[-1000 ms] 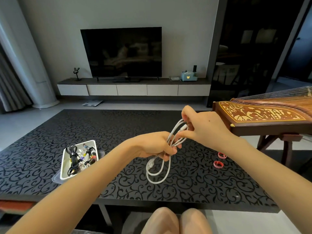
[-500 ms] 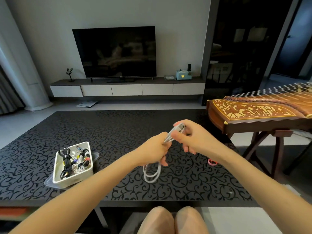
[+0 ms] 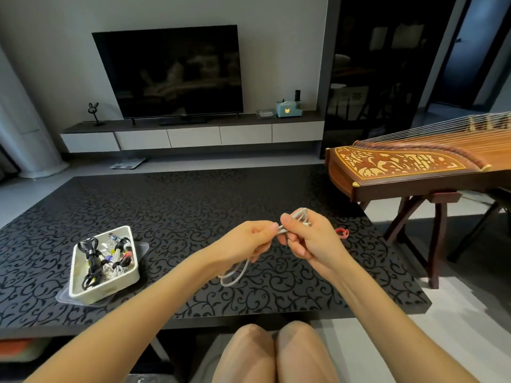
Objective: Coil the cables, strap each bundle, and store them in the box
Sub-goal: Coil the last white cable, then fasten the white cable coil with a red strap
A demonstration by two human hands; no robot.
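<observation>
I see the white box (image 3: 110, 287) on the left part of the black patterned table (image 3: 193, 205), standing on a clear plastic lid (image 3: 143, 248). It holds several coiled cable bundles (image 3: 102, 258). The black ones are toward its left side and the pale ones toward its right, each cinched round the middle. I cannot make out the strap colours with certainty.

The white cable (image 3: 282, 230) is up in the air over the table's near middle, gathered into a long, narrow coil between both hands. Its long axis slants from lower left to upper right. One looped end hangs below my left hand (image 3: 246, 240), close above the tabletop, and the other looped end pokes out past the fingers of my right hand (image 3: 312, 240). The left hand is clenched round the coil's middle. The right hand pinches the upper stretch between thumb and curled fingers. The two hands almost touch.

A red strap (image 3: 342, 233) lies on the table just right of the right hand, partly hidden behind it.
</observation>
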